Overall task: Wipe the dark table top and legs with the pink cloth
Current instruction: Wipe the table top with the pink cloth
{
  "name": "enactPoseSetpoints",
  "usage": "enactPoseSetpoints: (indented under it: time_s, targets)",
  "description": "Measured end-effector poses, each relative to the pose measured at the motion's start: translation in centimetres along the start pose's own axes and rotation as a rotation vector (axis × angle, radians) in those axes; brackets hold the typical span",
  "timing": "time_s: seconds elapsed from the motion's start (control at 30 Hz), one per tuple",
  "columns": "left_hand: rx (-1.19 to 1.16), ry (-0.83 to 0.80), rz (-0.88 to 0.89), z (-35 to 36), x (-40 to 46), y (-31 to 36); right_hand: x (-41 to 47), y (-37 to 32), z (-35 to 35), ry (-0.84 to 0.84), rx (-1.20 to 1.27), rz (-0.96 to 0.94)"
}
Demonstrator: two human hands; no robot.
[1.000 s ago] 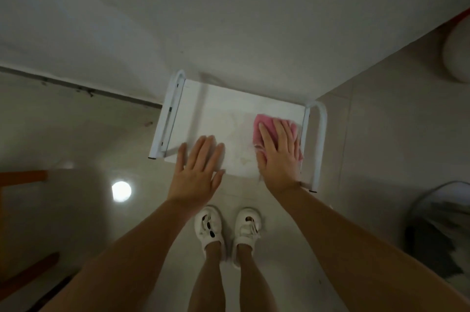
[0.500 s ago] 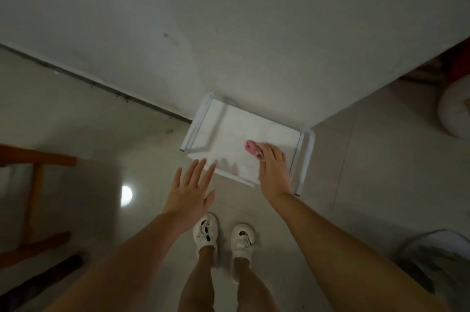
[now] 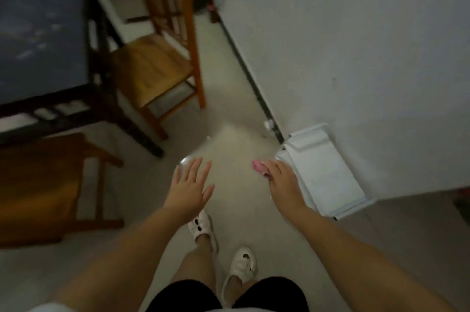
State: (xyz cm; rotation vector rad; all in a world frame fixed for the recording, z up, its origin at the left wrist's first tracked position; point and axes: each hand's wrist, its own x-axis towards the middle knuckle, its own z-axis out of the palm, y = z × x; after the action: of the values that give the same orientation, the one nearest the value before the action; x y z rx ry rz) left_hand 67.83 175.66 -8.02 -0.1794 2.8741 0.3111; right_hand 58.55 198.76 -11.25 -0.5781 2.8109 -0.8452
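Head view, blurred. Right hand point(image 3: 281, 184): closed around pink cloth point(image 3: 259, 168), held in the air beside the low white stand point(image 3: 328, 176) against the wall. Left hand point(image 3: 189, 188): flat, fingers spread, holding nothing, above pale floor point(image 3: 229, 143). Dark table point(image 3: 38, 31): upper left, well apart from both hands. Wooden chair point(image 3: 152, 64): beside the table. White shoes point(image 3: 240, 267): below.

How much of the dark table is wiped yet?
None looks wiped. The pink cloth is bunched in the right hand, away from the dark table at upper left. The left hand is open and empty. Top and legs are all left.
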Motion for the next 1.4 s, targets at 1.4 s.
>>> enactPoseSetpoints:
  time_s: [1.4]
  targets:
    - [-0.178,0.247,-1.132,-3.8,-59.9,-64.3,-14.4,-82.5,47.4,-0.651,-0.074,-1.267]
